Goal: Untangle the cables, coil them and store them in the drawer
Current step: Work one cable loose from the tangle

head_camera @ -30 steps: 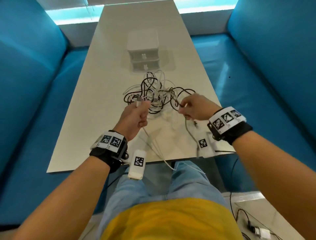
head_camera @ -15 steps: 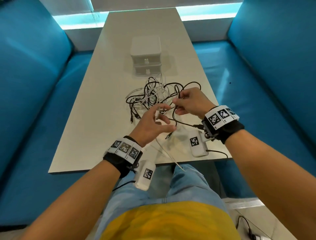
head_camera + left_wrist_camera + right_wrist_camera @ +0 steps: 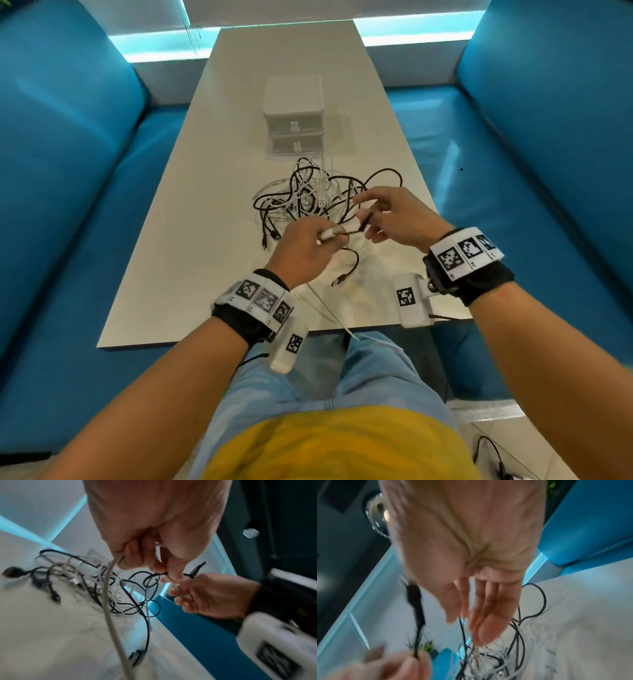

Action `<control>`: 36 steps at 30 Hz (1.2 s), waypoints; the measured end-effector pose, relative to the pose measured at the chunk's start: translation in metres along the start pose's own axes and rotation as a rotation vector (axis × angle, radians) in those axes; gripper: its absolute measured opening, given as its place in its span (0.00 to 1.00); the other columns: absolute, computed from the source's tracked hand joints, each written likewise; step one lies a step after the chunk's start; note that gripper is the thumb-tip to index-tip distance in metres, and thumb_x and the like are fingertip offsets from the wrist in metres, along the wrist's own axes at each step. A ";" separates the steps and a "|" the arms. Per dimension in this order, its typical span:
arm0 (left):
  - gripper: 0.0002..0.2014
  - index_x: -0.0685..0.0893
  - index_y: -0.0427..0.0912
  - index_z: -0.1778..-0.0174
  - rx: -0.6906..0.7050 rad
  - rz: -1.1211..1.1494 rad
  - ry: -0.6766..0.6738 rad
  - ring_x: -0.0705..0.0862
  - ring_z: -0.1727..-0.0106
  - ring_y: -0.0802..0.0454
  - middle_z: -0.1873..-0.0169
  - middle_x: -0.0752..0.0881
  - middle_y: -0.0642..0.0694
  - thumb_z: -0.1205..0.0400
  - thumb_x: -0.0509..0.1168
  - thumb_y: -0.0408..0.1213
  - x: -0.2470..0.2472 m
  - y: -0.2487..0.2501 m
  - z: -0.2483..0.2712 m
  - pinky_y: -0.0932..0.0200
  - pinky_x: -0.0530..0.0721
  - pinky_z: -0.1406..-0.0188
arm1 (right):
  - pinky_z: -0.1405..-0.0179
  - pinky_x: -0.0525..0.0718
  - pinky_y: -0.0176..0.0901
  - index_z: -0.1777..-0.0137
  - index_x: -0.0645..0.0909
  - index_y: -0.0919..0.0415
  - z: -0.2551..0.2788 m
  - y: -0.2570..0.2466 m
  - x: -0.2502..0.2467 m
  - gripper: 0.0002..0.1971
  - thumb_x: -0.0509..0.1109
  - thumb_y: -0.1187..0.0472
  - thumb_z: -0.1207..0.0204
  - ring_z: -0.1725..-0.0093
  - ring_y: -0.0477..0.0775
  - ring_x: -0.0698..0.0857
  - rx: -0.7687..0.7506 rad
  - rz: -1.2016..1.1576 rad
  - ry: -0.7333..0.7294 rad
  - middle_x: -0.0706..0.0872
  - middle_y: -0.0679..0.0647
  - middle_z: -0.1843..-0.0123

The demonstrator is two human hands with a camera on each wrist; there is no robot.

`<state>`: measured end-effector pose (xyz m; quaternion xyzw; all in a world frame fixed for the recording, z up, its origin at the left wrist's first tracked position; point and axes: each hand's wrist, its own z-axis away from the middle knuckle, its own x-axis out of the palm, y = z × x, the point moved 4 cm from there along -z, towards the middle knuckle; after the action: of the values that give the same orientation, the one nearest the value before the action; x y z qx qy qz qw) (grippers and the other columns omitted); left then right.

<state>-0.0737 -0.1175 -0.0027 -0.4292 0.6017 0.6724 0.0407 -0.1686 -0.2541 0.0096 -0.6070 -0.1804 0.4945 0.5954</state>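
Observation:
A tangle of black and white cables [image 3: 318, 195] lies mid-table, in front of a white two-drawer unit [image 3: 294, 118] whose drawers are both shut. My left hand [image 3: 329, 236] is just near of the tangle. Its curled fingers grip a white cable [image 3: 109, 601], and thumb and finger pinch a black cable [image 3: 154, 574] just behind its plug [image 3: 199, 568]. My right hand [image 3: 368, 214] hovers beside that plug with its fingers [image 3: 479, 608] straight and spread, holding nothing. In the right wrist view the black plug [image 3: 415, 601] stands clear of my thumb.
The white table [image 3: 191, 274] runs between blue benches [image 3: 68, 205] on both sides. A loose black USB plug [image 3: 339, 281] lies near the front edge. The white cable trails off that edge [image 3: 346, 329] towards my lap. Another cable lies on the floor [image 3: 493, 452].
Both hands first clenched cables near the tangle's front. The right hand has since let go and spread its fingers, while the left hand has closed and pinched the black cable's end.

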 end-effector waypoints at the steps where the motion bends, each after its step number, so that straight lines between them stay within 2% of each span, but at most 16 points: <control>1: 0.09 0.87 0.36 0.63 -0.050 0.046 0.022 0.81 0.63 0.49 0.64 0.87 0.38 0.21 0.71 0.39 -0.004 -0.005 -0.002 0.52 0.78 0.59 | 0.62 0.87 0.42 0.40 0.82 0.55 0.005 -0.001 0.000 0.12 0.68 0.67 0.20 0.65 0.51 0.86 -0.032 0.011 -0.049 0.84 0.56 0.57; 3: 0.10 0.86 0.42 0.67 -0.096 0.053 0.018 0.76 0.70 0.55 0.73 0.83 0.45 0.21 0.70 0.40 -0.008 -0.009 -0.004 0.59 0.73 0.67 | 0.58 0.87 0.41 0.39 0.83 0.52 0.017 -0.004 0.005 0.15 0.69 0.68 0.22 0.59 0.49 0.87 -0.091 -0.027 -0.141 0.85 0.55 0.53; 5: 0.12 0.84 0.40 0.69 -0.103 0.056 -0.019 0.73 0.72 0.54 0.76 0.79 0.47 0.20 0.70 0.40 -0.008 -0.007 -0.004 0.60 0.70 0.70 | 0.57 0.86 0.42 0.44 0.85 0.53 0.022 -0.011 0.011 0.10 0.71 0.66 0.22 0.56 0.48 0.86 -0.153 -0.054 -0.139 0.87 0.57 0.50; 7: 0.10 0.87 0.39 0.64 -0.087 0.101 -0.036 0.79 0.69 0.48 0.72 0.83 0.40 0.20 0.70 0.40 -0.007 -0.004 -0.004 0.54 0.75 0.66 | 0.57 0.84 0.44 0.52 0.86 0.54 0.023 -0.017 0.015 0.05 0.71 0.65 0.22 0.56 0.47 0.84 -0.198 -0.073 -0.084 0.88 0.58 0.54; 9: 0.02 0.87 0.46 0.58 -0.101 0.219 -0.022 0.81 0.65 0.48 0.67 0.84 0.45 0.22 0.70 0.35 -0.009 -0.003 -0.002 0.56 0.79 0.62 | 0.56 0.82 0.42 0.56 0.85 0.55 0.022 -0.020 0.018 0.05 0.70 0.64 0.21 0.55 0.49 0.84 -0.209 -0.090 -0.062 0.88 0.58 0.56; 10: 0.09 0.86 0.49 0.52 -0.131 0.300 -0.009 0.79 0.65 0.52 0.66 0.82 0.49 0.23 0.71 0.31 -0.012 -0.004 -0.001 0.62 0.78 0.64 | 0.56 0.82 0.41 0.56 0.84 0.56 0.022 -0.019 0.019 0.05 0.70 0.65 0.21 0.54 0.51 0.84 -0.205 -0.107 -0.063 0.88 0.58 0.57; 12: 0.19 0.83 0.51 0.44 -0.184 0.472 0.008 0.76 0.64 0.57 0.62 0.78 0.50 0.26 0.70 0.25 -0.015 -0.010 0.000 0.67 0.75 0.65 | 0.53 0.83 0.42 0.55 0.82 0.60 0.022 -0.017 0.021 0.03 0.69 0.66 0.20 0.56 0.53 0.84 -0.186 -0.151 -0.071 0.88 0.56 0.61; 15: 0.24 0.81 0.49 0.40 -0.180 0.650 -0.016 0.74 0.63 0.58 0.58 0.76 0.48 0.33 0.66 0.29 -0.016 -0.008 0.005 0.66 0.73 0.67 | 0.50 0.85 0.49 0.56 0.82 0.62 0.023 -0.015 0.027 0.03 0.70 0.66 0.21 0.60 0.55 0.86 -0.155 -0.185 -0.066 0.87 0.56 0.66; 19: 0.19 0.83 0.48 0.44 -0.200 0.825 -0.036 0.73 0.64 0.57 0.61 0.79 0.49 0.31 0.60 0.35 -0.009 0.003 0.007 0.61 0.70 0.65 | 0.59 0.86 0.46 0.55 0.83 0.65 0.024 -0.016 0.039 0.04 0.69 0.65 0.20 0.65 0.54 0.86 -0.145 -0.247 -0.060 0.86 0.58 0.67; 21: 0.12 0.85 0.47 0.48 -0.205 0.906 -0.046 0.74 0.59 0.49 0.57 0.78 0.40 0.25 0.62 0.41 -0.004 0.004 0.007 0.51 0.72 0.56 | 0.59 0.87 0.46 0.53 0.84 0.67 0.023 -0.016 0.043 0.05 0.69 0.65 0.20 0.66 0.55 0.86 -0.149 -0.297 -0.053 0.87 0.59 0.65; 23: 0.09 0.84 0.44 0.48 -0.192 0.989 -0.046 0.78 0.51 0.40 0.52 0.81 0.35 0.17 0.60 0.41 -0.001 0.004 0.007 0.45 0.75 0.50 | 0.57 0.89 0.48 0.50 0.82 0.72 0.022 -0.016 0.047 0.07 0.69 0.66 0.20 0.65 0.57 0.87 -0.136 -0.362 -0.040 0.88 0.65 0.61; 25: 0.12 0.81 0.40 0.48 -0.194 1.048 -0.045 0.85 0.47 0.42 0.52 0.87 0.38 0.12 0.54 0.38 0.001 0.004 0.008 0.51 0.83 0.52 | 0.57 0.89 0.52 0.47 0.79 0.74 0.021 -0.016 0.049 0.09 0.70 0.66 0.21 0.65 0.60 0.88 -0.110 -0.425 -0.015 0.88 0.67 0.61; 28: 0.14 0.80 0.38 0.51 -0.200 1.112 -0.058 0.86 0.48 0.45 0.53 0.86 0.38 0.11 0.51 0.37 0.002 0.007 0.009 0.58 0.85 0.60 | 0.63 0.88 0.50 0.50 0.74 0.66 0.020 -0.016 0.049 0.07 0.70 0.66 0.22 0.68 0.60 0.87 -0.102 -0.457 0.007 0.88 0.66 0.63; 30: 0.14 0.80 0.38 0.52 -0.199 1.103 -0.039 0.85 0.48 0.43 0.52 0.84 0.34 0.11 0.51 0.38 0.002 0.006 0.008 0.57 0.85 0.59 | 0.66 0.87 0.47 0.52 0.72 0.64 0.020 -0.016 0.048 0.08 0.70 0.66 0.21 0.70 0.58 0.87 -0.103 -0.454 0.016 0.87 0.67 0.63; 33: 0.15 0.85 0.41 0.51 -0.197 1.088 -0.031 0.77 0.43 0.37 0.45 0.78 0.29 0.12 0.54 0.43 0.004 0.005 0.007 0.50 0.79 0.47 | 0.69 0.86 0.44 0.50 0.73 0.65 0.021 -0.018 0.047 0.07 0.69 0.65 0.21 0.71 0.57 0.86 -0.114 -0.460 0.031 0.87 0.65 0.64; 36: 0.17 0.90 0.49 0.53 -0.206 1.075 -0.017 0.69 0.44 0.38 0.45 0.73 0.34 0.14 0.55 0.47 0.004 0.006 0.005 0.45 0.71 0.44 | 0.73 0.83 0.40 0.50 0.73 0.64 0.021 -0.019 0.045 0.07 0.69 0.64 0.20 0.73 0.57 0.85 -0.127 -0.477 0.044 0.86 0.63 0.67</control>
<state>-0.0820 -0.1162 -0.0009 -0.0575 0.6670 0.6573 -0.3460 -0.1584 -0.2021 0.0133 -0.5940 -0.3363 0.3142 0.6598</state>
